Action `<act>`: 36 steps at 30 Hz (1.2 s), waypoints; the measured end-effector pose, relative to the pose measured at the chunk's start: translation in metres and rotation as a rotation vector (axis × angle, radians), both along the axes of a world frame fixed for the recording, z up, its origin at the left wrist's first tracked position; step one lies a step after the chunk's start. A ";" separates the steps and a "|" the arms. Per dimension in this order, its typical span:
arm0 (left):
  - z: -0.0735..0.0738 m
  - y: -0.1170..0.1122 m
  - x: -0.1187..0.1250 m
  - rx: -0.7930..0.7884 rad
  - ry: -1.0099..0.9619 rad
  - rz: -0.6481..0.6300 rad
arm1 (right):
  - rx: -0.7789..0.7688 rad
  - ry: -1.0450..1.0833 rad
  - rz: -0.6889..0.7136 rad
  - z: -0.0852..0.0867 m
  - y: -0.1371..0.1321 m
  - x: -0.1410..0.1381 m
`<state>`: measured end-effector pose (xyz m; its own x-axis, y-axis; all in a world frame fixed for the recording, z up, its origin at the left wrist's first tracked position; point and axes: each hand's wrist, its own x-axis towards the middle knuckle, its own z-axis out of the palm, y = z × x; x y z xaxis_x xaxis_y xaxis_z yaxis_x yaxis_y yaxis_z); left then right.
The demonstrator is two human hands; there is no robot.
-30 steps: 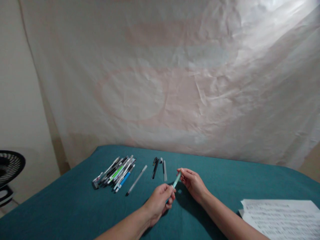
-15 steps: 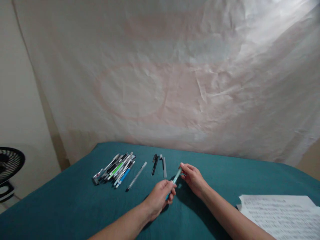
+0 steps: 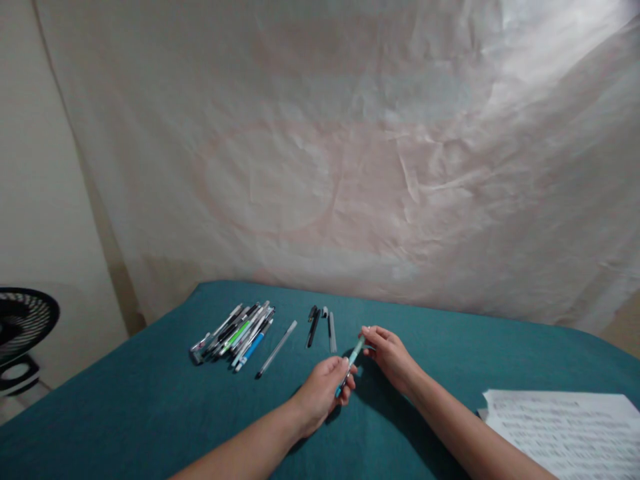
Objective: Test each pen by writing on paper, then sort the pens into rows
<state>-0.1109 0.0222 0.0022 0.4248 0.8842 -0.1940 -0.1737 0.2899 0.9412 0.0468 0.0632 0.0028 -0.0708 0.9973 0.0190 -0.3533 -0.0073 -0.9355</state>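
Both hands grip one light teal pen just above the teal tablecloth. My left hand is closed round its lower end. The fingertips of my right hand pinch its upper end, where the cap is. To the left lies a pile of several pens, some black, one green, one blue. A single clear pen lies beside the pile. Two or three dark and grey pens lie just beyond my left hand.
Printed sheets of paper lie at the table's right front. A crumpled white cloth backdrop hangs behind the table. A black fan stands on the floor at far left.
The hands and the teal pen have stayed almost in place; the view has shifted slightly. My grip on the pen looks the same.
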 end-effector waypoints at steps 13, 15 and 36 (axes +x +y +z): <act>0.005 -0.003 0.000 0.020 0.047 -0.025 | 0.000 -0.004 -0.071 -0.001 0.002 0.001; 0.005 -0.003 0.000 0.016 0.047 -0.031 | 0.018 0.017 -0.051 -0.001 0.003 0.003; -0.002 0.003 -0.002 0.009 0.025 -0.064 | -0.057 0.115 0.065 0.001 0.002 0.003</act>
<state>-0.1127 0.0254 0.0005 0.4758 0.8570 -0.1979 -0.1312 0.2916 0.9475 0.0496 0.0654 0.0040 -0.1358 0.9904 -0.0258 -0.4555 -0.0856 -0.8861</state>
